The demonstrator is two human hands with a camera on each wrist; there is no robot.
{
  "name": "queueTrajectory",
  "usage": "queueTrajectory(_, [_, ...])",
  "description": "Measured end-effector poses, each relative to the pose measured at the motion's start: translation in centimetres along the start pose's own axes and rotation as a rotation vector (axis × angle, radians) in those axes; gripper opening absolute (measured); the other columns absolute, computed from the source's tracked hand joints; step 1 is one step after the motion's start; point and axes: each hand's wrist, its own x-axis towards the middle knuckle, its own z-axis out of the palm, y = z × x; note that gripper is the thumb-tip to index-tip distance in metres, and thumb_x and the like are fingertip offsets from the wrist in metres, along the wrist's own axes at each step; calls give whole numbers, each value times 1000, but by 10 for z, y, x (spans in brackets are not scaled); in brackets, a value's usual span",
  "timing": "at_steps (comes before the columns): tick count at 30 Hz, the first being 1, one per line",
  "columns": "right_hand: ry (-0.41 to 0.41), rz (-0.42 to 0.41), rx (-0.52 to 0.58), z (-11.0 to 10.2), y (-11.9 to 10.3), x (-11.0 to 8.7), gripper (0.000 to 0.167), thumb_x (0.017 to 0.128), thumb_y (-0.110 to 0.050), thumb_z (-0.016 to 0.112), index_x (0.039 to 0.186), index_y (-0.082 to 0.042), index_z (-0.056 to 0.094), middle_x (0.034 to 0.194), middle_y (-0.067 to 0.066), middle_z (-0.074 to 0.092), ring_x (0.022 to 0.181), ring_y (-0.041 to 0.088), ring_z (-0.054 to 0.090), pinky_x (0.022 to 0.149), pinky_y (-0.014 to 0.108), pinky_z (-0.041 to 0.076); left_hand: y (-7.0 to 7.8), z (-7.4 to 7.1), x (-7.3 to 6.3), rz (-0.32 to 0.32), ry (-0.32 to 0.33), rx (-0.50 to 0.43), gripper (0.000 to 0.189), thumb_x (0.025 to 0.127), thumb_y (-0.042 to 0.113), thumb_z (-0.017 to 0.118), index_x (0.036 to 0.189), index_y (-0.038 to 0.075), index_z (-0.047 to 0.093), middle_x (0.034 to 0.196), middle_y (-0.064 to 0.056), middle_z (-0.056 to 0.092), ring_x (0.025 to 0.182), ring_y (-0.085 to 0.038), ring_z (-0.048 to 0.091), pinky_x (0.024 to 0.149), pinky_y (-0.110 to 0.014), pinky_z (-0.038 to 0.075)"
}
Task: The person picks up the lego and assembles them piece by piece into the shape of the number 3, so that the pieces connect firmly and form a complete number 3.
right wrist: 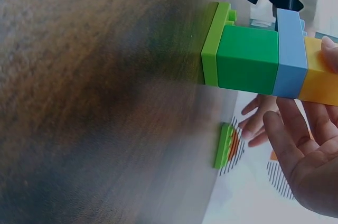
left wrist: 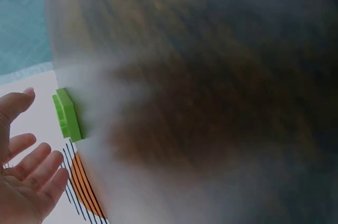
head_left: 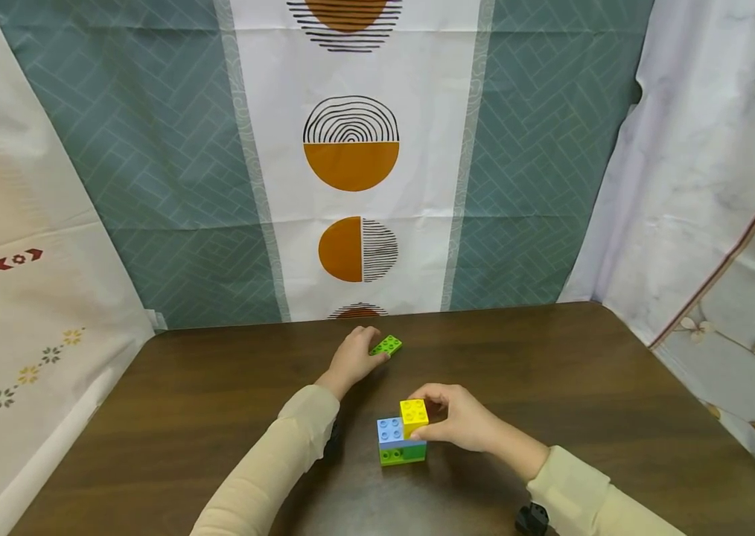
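My right hand (head_left: 463,421) pinches a yellow toy brick (head_left: 414,418) between thumb and fingers. That yellow brick sits on the right end of a light blue brick (head_left: 389,432). Under the blue one, a dark green brick (right wrist: 247,59) stands on a flat light green brick (right wrist: 211,49), which rests on the table. Farther back, my left hand (head_left: 354,357) reaches beside a loose flat light green brick (head_left: 388,345). In the left wrist view its fingers are spread and relaxed, with a gap between them and this brick (left wrist: 67,115).
The dark brown wooden table (head_left: 217,387) carries the bricks. A patterned curtain (head_left: 176,164) hangs along its back edge, with light cloths at the left (head_left: 29,335) and right (head_left: 699,246). A black wrist device (head_left: 532,519) shows beneath the right sleeve.
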Motion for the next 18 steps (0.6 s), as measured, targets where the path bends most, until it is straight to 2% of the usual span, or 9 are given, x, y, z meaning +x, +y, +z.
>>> queueTrajectory(3, [1, -4, 14, 1, 1, 0, 37, 77, -14, 79, 110, -4, 64, 100, 7, 66, 86, 16, 57, 78, 30, 53, -1, 4, 2, -1, -13, 21, 45, 84, 25, 72, 122, 4, 59, 118, -14, 58, 98, -24, 58, 90, -41, 48])
queueTrajectory(10, [6, -13, 24, 0, 2, -1, 36, 78, -13, 78, 110, -4, 64, 100, 7, 66, 85, 13, 57, 76, 24, 52, 0, 10, 8, -6, -52, 57, 47, 85, 28, 72, 124, 5, 58, 120, -13, 57, 98, -23, 55, 90, -40, 48])
queueTrajectory(15, [3, -17, 34, 0, 2, -1, 36, 78, -13, 78, 109, -4, 64, 100, 8, 66, 86, 17, 58, 78, 30, 53, -1, 14, 12, -1, -71, 93, 49, 85, 29, 72, 125, 6, 57, 120, -14, 56, 97, -24, 54, 89, -40, 48])
queueTrajectory(18, [4, -17, 45, 1, 2, 0, 35, 78, -13, 78, 109, -4, 65, 100, 8, 66, 86, 19, 58, 77, 30, 53, -2, 16, 13, 6, -85, 123, 50, 85, 29, 72, 126, 6, 56, 119, -14, 57, 96, -24, 54, 87, -41, 49])
